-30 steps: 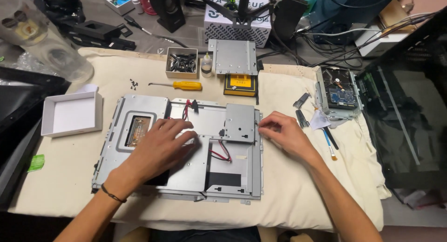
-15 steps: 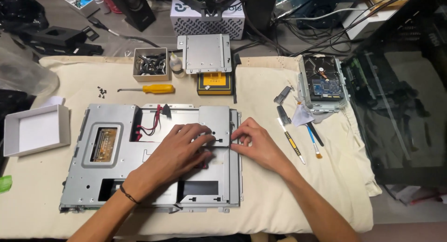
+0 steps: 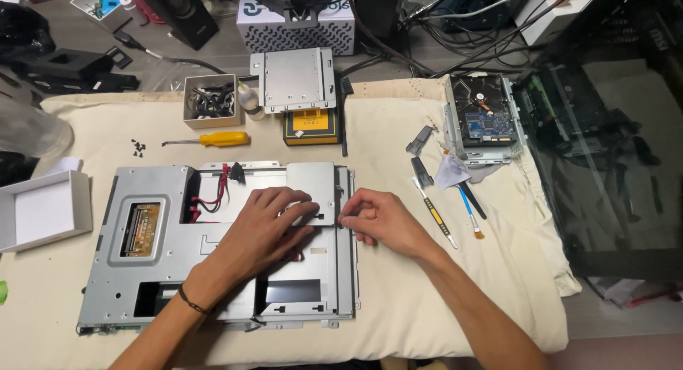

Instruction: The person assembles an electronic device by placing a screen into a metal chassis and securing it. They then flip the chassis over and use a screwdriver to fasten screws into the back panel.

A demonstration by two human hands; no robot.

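A large grey metal chassis (image 3: 149,270) lies flat on a cream cloth, with red and black wires showing in an opening near its top. My left hand (image 3: 267,228) rests palm down on the chassis, its fingers spread over a small square metal bracket (image 3: 313,185) at the upper right. My right hand (image 3: 373,219) is at the bracket's lower right corner, its fingertips pinched together at the chassis edge; what they hold is too small to see.
A yellow-handled screwdriver (image 3: 210,139) and loose black screws (image 3: 137,149) lie above the chassis. Beyond are a small box of parts (image 3: 210,99), a metal plate (image 3: 294,78), a hard drive in a cage (image 3: 484,121), brushes and pry tools (image 3: 455,199), and a white box (image 3: 43,210) at left.
My right hand moved left from the cloth onto the chassis edge beside the bracket. My left hand slid up onto the bracket. The view shifted, putting the chassis more central.
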